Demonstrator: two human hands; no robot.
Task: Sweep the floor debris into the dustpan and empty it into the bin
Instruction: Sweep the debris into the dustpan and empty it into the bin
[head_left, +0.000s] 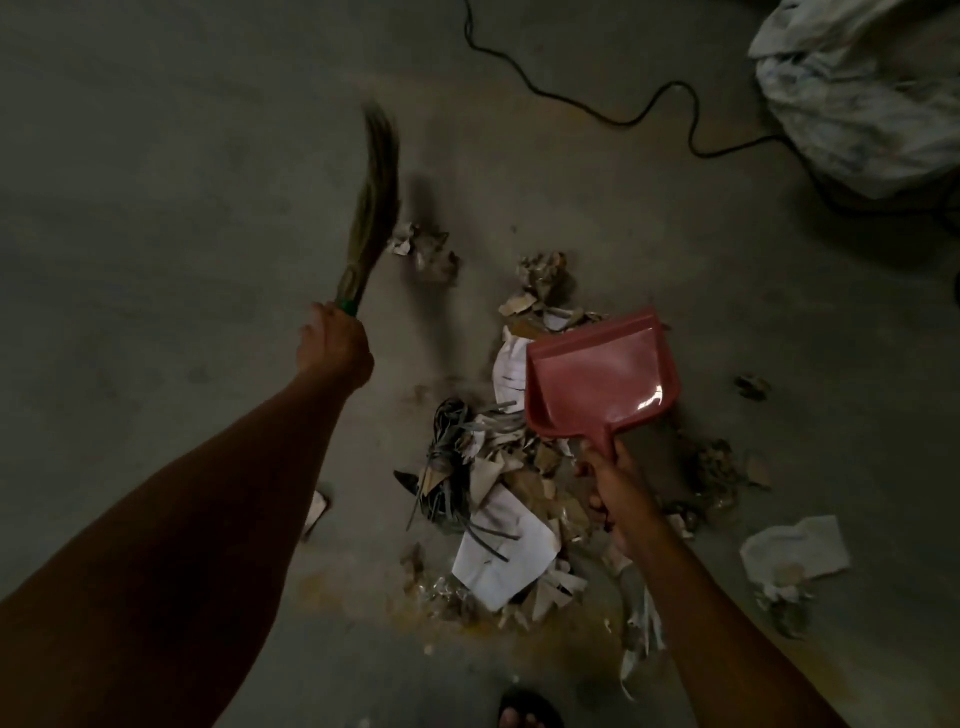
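Note:
My left hand (335, 345) grips the green handle of a grass broom (371, 208), whose blurred bristles point away from me over the grey floor. My right hand (615, 491) holds the handle of a red dustpan (597, 379), which looks empty and hangs tilted above a pile of debris (493, 499). The pile is torn paper, cardboard scraps, dark strips and dust, spread from the floor's middle toward me. A crumpled scrap (423, 247) lies just right of the broom's bristles. No bin is clearly in view.
A black cable (649, 104) snakes across the floor at the top. A big crumpled white bag (872, 93) sits at the upper right. A white rag or paper (795, 551) lies at the right. My sandalled foot (527, 714) shows at the bottom edge.

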